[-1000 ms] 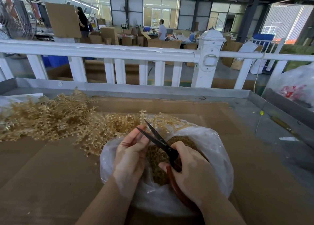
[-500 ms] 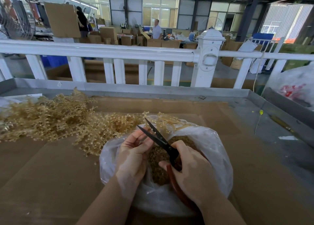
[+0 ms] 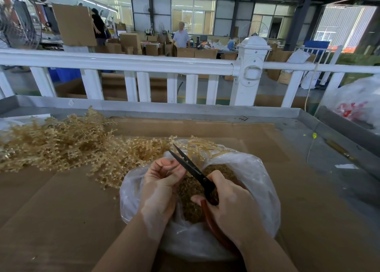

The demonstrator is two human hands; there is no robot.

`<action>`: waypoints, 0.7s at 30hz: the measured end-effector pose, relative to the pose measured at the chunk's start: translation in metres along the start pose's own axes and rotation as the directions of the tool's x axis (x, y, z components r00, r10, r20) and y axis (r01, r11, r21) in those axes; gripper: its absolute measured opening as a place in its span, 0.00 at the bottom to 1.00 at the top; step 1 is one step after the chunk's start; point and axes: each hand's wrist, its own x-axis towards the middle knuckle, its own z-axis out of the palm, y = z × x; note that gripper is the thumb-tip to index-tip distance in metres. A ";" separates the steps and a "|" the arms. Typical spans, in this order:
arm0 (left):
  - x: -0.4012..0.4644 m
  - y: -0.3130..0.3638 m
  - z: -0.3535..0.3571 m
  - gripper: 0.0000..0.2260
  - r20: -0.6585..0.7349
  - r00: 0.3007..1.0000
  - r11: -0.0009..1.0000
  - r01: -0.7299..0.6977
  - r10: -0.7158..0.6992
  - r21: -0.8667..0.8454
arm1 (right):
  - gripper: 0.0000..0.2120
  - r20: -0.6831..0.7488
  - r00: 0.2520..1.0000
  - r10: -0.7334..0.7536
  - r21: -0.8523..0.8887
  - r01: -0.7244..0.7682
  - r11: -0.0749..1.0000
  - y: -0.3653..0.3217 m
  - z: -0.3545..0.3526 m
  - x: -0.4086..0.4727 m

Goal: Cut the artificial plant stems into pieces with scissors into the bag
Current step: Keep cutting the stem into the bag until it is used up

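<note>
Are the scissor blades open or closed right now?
Open. The scissors show two black blade tips spread in a V above the bag, with the right hand gripping the red handles.

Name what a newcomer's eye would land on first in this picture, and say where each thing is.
First, the black scissors, blades open, held by the right hand over the clear plastic bag of cut pieces at centre. The left hand is curled beside the blades. A golden pile of plant stems spreads across the cardboard to the left.
</note>
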 end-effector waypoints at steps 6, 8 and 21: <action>0.001 0.000 -0.002 0.13 0.029 0.999 1.000 -0.014 0.015 -0.007 | 0.16 -0.027 1.000 -0.005 -0.059 0.004 0.998 0.000 0.001 0.000; 0.002 -0.001 -0.002 0.14 0.029 0.999 1.000 -0.014 0.014 -0.001 | 0.16 -0.033 0.999 -0.005 -0.054 0.003 0.999 0.000 0.001 0.000; 0.002 0.001 -0.005 0.13 0.037 0.999 0.999 -0.034 0.034 -0.011 | 0.18 -0.038 0.999 -0.004 -0.060 0.002 0.998 0.000 0.003 -0.001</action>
